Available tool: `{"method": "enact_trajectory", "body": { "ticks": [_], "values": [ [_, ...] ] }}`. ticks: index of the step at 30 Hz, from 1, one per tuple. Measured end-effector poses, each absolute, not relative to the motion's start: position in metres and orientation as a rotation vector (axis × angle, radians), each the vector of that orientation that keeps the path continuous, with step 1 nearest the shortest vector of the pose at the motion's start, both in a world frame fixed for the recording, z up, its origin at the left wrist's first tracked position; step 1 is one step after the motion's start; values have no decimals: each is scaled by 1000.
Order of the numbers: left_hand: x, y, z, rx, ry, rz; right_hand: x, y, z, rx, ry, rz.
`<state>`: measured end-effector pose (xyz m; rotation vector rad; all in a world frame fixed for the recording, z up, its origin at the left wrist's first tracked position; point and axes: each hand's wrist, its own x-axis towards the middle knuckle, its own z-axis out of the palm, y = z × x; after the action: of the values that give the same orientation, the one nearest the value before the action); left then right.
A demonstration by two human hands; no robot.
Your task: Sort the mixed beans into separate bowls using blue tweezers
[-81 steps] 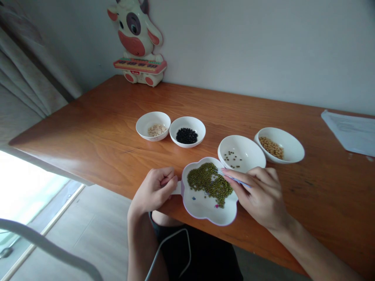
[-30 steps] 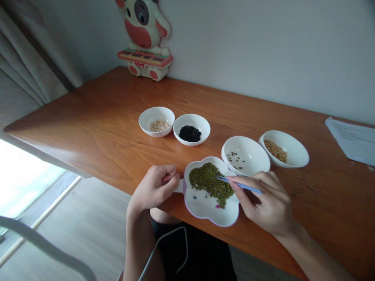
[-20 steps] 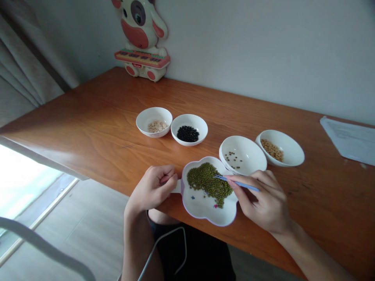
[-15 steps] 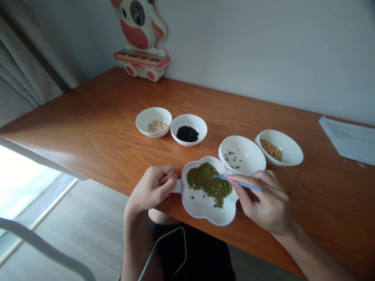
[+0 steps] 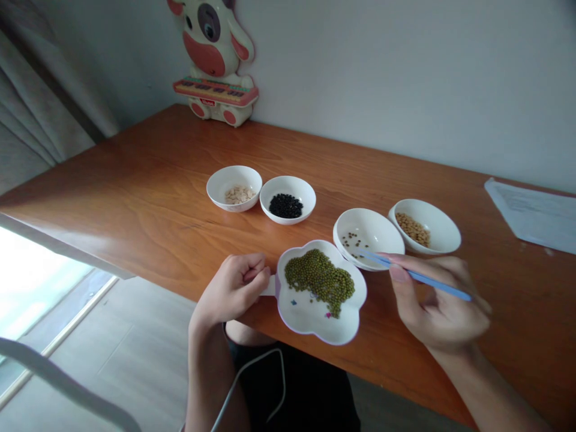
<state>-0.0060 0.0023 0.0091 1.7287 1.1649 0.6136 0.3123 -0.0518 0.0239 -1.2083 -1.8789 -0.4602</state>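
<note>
My left hand [image 5: 234, 289] is closed around the short handle of a white, flower-shaped dish [image 5: 306, 321] with a purple rim. Green mung beans [image 5: 318, 277] lie in a heap across the dish. My right hand [image 5: 443, 306] pinches slim blue tweezers [image 5: 438, 284]. Their tips reach over the near side of a white bowl [image 5: 382, 231], which has several small beans [image 5: 352, 238] on its bottom. Whether the tips hold a bean is too small to tell. This bowl stands against the dish's upper right edge.
Soybeans fill part of a white bowl [image 5: 443, 231] on the right. Farther left stand a bowl of black beans [image 5: 306, 189] and a bowl of pale flat seeds [image 5: 220, 182]. A cow-shaped toy keyboard [image 5: 216, 90] is by the wall; a papery sheet [image 5: 535, 210] lies right.
My right hand has moved right with the tweezers, whose tips went from the mung beans in the dish to over the neighbouring bowl. My left hand stays on the handle.
</note>
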Motion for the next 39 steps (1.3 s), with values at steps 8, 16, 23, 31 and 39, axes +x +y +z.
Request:
{"method": "enact_trajectory", "body": {
  "ticks": [8, 16, 23, 31, 39],
  "values": [
    [-5, 3, 10, 1709, 1158, 614, 287, -48, 23, -1080, -2087, -206],
    [-6, 3, 11, 1704, 1157, 621, 285, -48, 22, -1113, -2079, -196],
    [-5, 3, 12, 1713, 1158, 615, 296, -53, 22, -1111, -2002, -293],
    [-5, 3, 11, 1732, 1161, 619, 316, -51, 23, -1252, -1851, -500],
    [-5, 2, 11, 1727, 1155, 627, 294, -50, 22, -1057, -2089, -227]
  ]
}}
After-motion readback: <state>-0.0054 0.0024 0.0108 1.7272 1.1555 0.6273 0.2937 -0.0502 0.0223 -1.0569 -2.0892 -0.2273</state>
